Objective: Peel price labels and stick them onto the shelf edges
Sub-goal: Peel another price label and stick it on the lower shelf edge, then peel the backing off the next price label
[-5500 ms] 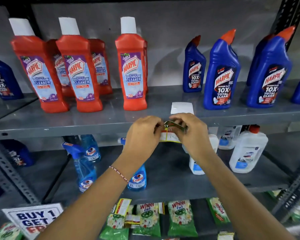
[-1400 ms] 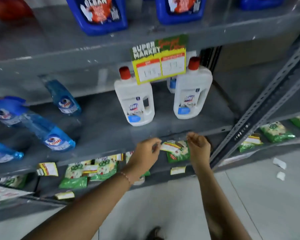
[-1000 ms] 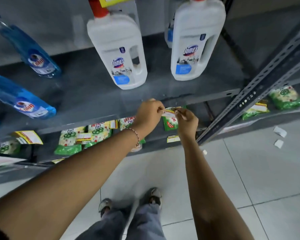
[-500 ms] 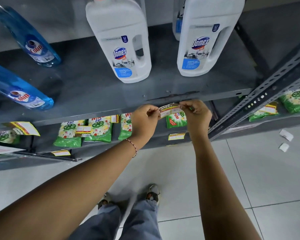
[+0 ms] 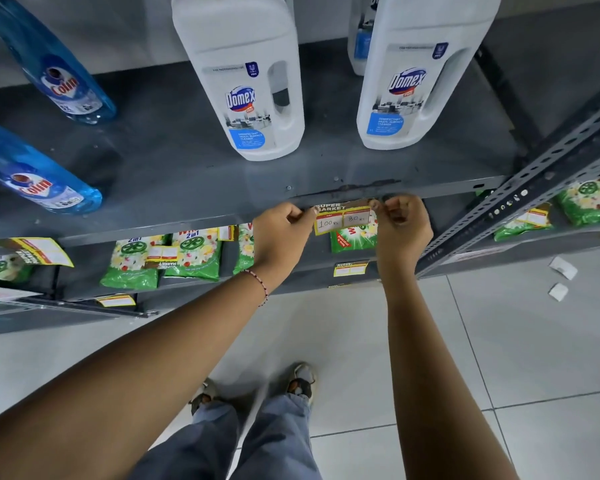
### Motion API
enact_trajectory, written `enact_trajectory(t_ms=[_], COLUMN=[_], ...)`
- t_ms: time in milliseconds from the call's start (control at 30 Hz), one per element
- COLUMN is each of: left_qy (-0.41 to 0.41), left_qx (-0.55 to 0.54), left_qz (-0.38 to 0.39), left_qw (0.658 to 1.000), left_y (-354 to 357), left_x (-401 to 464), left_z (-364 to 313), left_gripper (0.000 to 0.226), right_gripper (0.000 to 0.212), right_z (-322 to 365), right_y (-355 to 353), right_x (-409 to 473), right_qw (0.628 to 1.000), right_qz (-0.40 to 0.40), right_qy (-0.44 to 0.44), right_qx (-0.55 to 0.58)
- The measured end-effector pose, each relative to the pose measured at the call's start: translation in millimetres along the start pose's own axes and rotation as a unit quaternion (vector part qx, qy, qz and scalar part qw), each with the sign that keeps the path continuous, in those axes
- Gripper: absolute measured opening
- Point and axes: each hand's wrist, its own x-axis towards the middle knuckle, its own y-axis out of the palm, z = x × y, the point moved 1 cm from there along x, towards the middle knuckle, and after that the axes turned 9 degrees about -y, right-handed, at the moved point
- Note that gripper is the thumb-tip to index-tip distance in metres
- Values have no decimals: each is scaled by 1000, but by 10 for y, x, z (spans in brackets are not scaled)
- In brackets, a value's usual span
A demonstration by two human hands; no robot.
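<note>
A yellow and green price label (image 5: 343, 217), handwritten 100 and 80, is stretched flat against the front edge of the grey shelf (image 5: 187, 223). My left hand (image 5: 282, 237) pinches its left end. My right hand (image 5: 403, 226) pinches its upper right corner. The label sits just below a dark scuff on the shelf lip, in front of two white Domex bottles (image 5: 246, 81).
Blue Colin bottles (image 5: 32, 174) lie at the left of the same shelf. Green detergent packets (image 5: 194, 258) fill the shelf below, where other labels (image 5: 350, 269) are stuck. A slotted upright (image 5: 520, 199) rises at the right. Two backing scraps (image 5: 563, 268) lie on the tiled floor.
My hands have pulled the curled label out flat and raised it against the shelf edge. The camera has moved closer to the shelf.
</note>
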Motion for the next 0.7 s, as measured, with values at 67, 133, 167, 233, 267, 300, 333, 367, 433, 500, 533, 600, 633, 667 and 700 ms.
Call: enact_trajectory(t_ms=[67,133,167,233,267,300,333,367,433,500,533,600,633,667,700], left_qy=[-18,-31,-36,-42,-44,-48,-57,-71,-110,-169,-198,-248,-271,-293,-311], left_qx=[-25,-46,-59,-70,-63,-58,-59,-69,-116,-207,-254,-325,-354,-375,-392], left_qz=[10,20,24,22,21,20,18,13,-2,-15,-23,-49,-69,-93,-118], left_qw=[999,998,997,996,997,997,996,995,987,963,946,911,892,875,858], left_y=[-61,-158,-228,-418,-533,-659,-801,-953,-1310,-1712,-1934,-2388,-2609,-2821,-3008], left_x=[-37,-65,-74,-88,-98,-99,-105,-98,-65,-31,-8,54,99,138,178], left_z=[-6,-2,12,71,114,186,257,344,527,720,821,1055,1197,1335,1471], left_gripper=[30,30,30,29,28,27,26,24,21,17,16,13,11,10,10], right_gripper=[14,12,12,12,11,11,12,12,10,13,17,23,22,20,17], right_z=[21,92,149,301,394,487,595,700,935,1190,1318,1561,1682,1802,1917], right_y=[-36,-79,-93,-67,-28,33,107,204,456,768,938,1299,1483,1665,1840], right_x=[-27,-97,-164,-354,-469,-587,-706,-823,-1056,-1293,-1412,-1641,-1753,-1862,-1963], right_qw=[999,997,996,994,995,997,998,998,997,987,979,961,950,939,929], right_qz=[-32,-71,-91,-101,-89,-69,-46,-20,48,133,175,251,286,315,334], right_qy=[10,17,24,25,24,25,24,18,-3,-28,-46,-79,-95,-117,-144], right_qx=[-12,-3,5,21,31,39,44,48,64,84,89,86,83,76,70])
